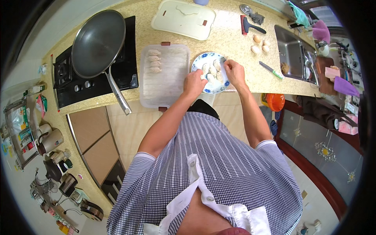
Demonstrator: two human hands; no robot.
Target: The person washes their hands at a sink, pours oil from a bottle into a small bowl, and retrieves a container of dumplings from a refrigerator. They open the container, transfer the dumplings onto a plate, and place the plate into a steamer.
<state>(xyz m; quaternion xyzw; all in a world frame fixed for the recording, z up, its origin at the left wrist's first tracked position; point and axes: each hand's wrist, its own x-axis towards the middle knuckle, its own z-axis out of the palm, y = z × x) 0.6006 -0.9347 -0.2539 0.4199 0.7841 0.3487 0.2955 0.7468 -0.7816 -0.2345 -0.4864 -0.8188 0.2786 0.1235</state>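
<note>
A white plate with a blue floral rim (pixel 199 60) holds several pleated dumplings (pixel 212 69) near the counter's front edge. My left hand (pixel 194 83) is at the plate's left side, fingers curled by a pale bit at the fingertips; whether it grips a dumpling or the rim is unclear. At the right rim, my right hand (pixel 235 72) has its fingers bent together, and what lies under them is hidden. Left of the plate lies a translucent plastic tray (pixel 165 88), with a short column of dumplings (pixel 155 63) at its upper left.
A wok (pixel 98 44) sits on the black gas stove (pixel 97 95) at left, its handle jutting past the counter edge. A tray lid (pixel 182 19) lies behind. To the right are several eggs (pixel 255 49), a squeegee (pixel 249 26), a knife (pixel 270 70) and the sink (pixel 289 50).
</note>
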